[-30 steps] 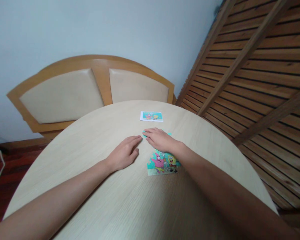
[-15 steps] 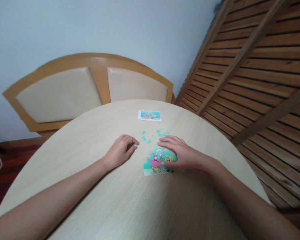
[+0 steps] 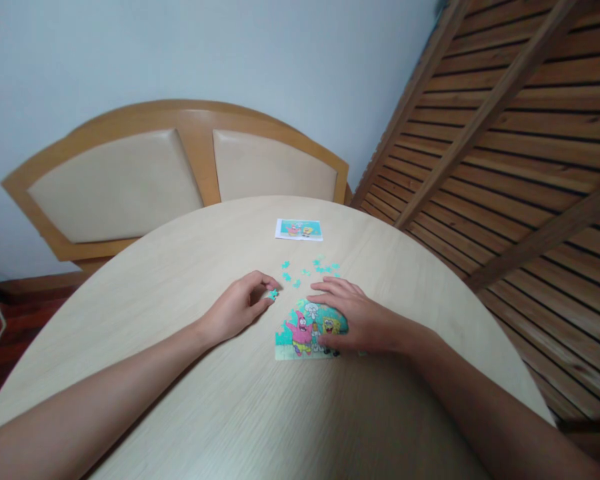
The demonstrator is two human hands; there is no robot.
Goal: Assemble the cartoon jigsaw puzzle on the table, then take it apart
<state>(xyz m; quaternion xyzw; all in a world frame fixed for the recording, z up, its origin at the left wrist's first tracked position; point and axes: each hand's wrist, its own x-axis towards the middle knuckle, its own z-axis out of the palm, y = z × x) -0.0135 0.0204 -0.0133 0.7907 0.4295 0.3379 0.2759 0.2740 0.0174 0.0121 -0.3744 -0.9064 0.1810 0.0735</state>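
A partly joined jigsaw puzzle point(image 3: 303, 333) with cartoon figures on a teal background lies flat on the table; its upper left edge is uneven. My right hand point(image 3: 353, 313) rests over its right side, fingers spread, hiding that part. Left of the puzzle, my left hand point(image 3: 240, 301) pinches a small teal puzzle piece point(image 3: 273, 294) between thumb and fingertips. Several loose teal pieces point(image 3: 297, 283) lie scattered beyond both hands.
A printed picture card point(image 3: 300, 230) of the same cartoon scene lies near the far edge of the round wooden table point(image 3: 220, 413). A padded chair back point(image 3: 115, 187) stands behind the table, and a slatted wooden panel point(image 3: 520, 160) leans along the right.
The puzzle has shifted left and a little toward me along with my right hand. The piece in my left fingertips has turned more into view.
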